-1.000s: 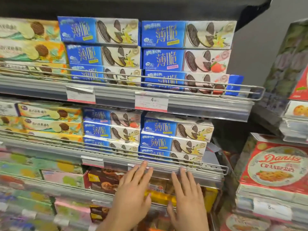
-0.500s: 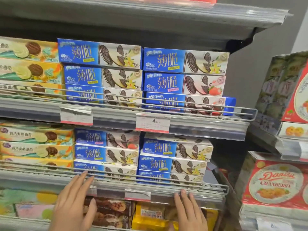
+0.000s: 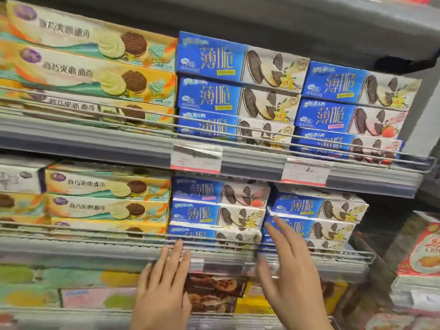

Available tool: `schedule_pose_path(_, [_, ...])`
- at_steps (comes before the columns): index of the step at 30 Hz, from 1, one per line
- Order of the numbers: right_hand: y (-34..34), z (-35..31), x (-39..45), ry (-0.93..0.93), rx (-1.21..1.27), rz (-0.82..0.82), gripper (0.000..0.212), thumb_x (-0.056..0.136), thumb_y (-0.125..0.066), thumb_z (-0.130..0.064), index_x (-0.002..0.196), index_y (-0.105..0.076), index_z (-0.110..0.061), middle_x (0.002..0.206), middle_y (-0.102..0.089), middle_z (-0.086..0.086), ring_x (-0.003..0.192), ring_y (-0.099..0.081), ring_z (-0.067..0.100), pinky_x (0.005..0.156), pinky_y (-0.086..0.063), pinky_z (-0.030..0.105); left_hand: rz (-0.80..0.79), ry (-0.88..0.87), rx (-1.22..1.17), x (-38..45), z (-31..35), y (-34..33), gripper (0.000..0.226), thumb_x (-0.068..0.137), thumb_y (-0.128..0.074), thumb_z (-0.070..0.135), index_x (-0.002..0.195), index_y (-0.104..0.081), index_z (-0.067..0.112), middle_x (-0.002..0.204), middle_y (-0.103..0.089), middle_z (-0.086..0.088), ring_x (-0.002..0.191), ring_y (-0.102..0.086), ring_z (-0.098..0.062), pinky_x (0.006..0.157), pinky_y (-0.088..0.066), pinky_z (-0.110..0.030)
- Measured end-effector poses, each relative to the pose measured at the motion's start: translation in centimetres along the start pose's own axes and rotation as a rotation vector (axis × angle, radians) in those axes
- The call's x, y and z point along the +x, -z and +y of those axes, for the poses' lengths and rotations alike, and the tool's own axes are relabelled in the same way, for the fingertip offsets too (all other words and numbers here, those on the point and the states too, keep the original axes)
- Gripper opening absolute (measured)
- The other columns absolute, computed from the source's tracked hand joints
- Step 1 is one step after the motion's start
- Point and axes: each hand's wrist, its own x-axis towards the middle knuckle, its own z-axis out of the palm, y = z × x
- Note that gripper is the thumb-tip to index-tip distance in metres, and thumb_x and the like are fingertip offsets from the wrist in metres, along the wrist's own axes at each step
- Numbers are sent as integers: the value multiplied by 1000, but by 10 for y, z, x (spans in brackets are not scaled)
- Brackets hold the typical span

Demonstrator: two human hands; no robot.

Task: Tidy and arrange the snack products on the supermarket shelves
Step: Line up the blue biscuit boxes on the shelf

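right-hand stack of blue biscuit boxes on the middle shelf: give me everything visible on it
The right-hand stack of blue and white cardboard biscuit boxes sits at the right end of the middle shelf, behind the thin wire front rail. Three front faces show, each with yellow lettering on blue at left and dark sandwich biscuits with a yellow flower at right. The stack looks skewed, angled against the neighbouring blue stack. The right hand, fingers straight, reaches its left end; contact is unclear through blur. The lowest box is partly hidden.

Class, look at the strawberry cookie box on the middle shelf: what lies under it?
Under the strawberry cookie box lie two blue vanilla boxes. The wire rail crosses the lower one. What lies behind the stack is hidden.
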Motion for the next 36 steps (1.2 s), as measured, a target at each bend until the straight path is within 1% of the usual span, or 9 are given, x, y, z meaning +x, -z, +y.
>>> schedule_pose_path(3, [-6, -21, 33, 55, -73, -4, 62, 91, -62, -27, 149, -45, -13, 155, -42, 6, 143, -39, 27, 115, -37, 45, -15, -19, 11, -2, -1, 5, 80, 71, -45, 33, 150, -48, 17, 163, -32, -3, 147, -35, -28, 107, -37, -54])
schedule_pose_path(6, [-14, -35, 71, 137, -236, -1, 61, 88, -58, -29, 144, -48, -8, 144, -50, 15, 133, -46, 38, 110, -40, 56, -43, -19, 2, -4, -4, 10, 81, 70, -56, 27, 149, -48, 18, 164, -31, -3, 146, -38, -30, 104, -42, -55])
schedule_pose_path(11, [-20, -39, 121, 144, -411, -153, 49, 89, -57, -47, 123, -58, -12, 103, -67, 14, 94, -63, 40, 80, -51, 47, -134, -2, -38, -5, -2, 16, 95, 60, -76, 25, 150, -47, 16, 164, -30, -4, 146, -39, -32, 102, -45, -58])
schedule_pose_path(17, [-3, -38, 156, 47, -365, -515, 46, 96, -44, -65, 88, -54, -21, 82, -61, 0, 88, -61, 30, 68, -45, 36, -235, 29, -51, -4, 0, 17, 107, 52, -79, 34, 152, -44, 18, 166, -25, -3, 146, -38, -32, 104, -42, -57])
schedule_pose_path(19, [0, -35, 159, 108, -368, -545, 40, 97, -48, -61, 93, -55, -21, 81, -58, -3, 85, -58, 27, 65, -44, 35, -233, 31, -48, -3, 0, 15, 111, 50, -80, 37, 152, -43, 17, 167, -24, -3, 146, -38, -33, 106, -36, -57])
schedule_pose_path(22, [2, -27, 153, 187, -393, -494, 25, 97, -55, -47, 106, -52, -24, 87, -62, -1, 93, -65, 31, 67, -47, 36, -231, 47, -31, -1, 3, 12, 117, 48, -84, 41, 154, -39, 17, 167, -22, -4, 147, -35, -34, 105, -29, -56])
schedule_pose_path(25, [-1, -20, 138, 298, -424, -308, 49, 90, -66, -44, 132, -54, -23, 103, -69, 3, 91, -68, 36, 67, -52, 39, -203, 54, -26, 0, 7, 11, 120, 46, -85, 44, 154, -39, 16, 167, -23, -5, 147, -34, -33, 105, -29, -55])
schedule_pose_path(30, [8, -10, 108, 405, -367, -112, 62, 69, -86, -35, 124, -63, -19, 103, -68, 2, 87, -64, 32, 66, -55, 40, -251, 35, 10, -3, 5, 13, 115, 46, -80, 47, 151, -45, 16, 167, -24, -4, 146, -36, -33, 100, -44, -58])
schedule_pose_path(36, [36, 4, 76, 477, -279, -99, 65, 68, -90, -41, 124, -62, -23, 115, -68, -4, 94, -61, 24, 70, -55, 38, -421, 30, 123, 10, 11, 45, 109, 48, -76, 70, 143, -53, 23, 162, -29, -5, 137, -49, -31, 89, -56, -56])
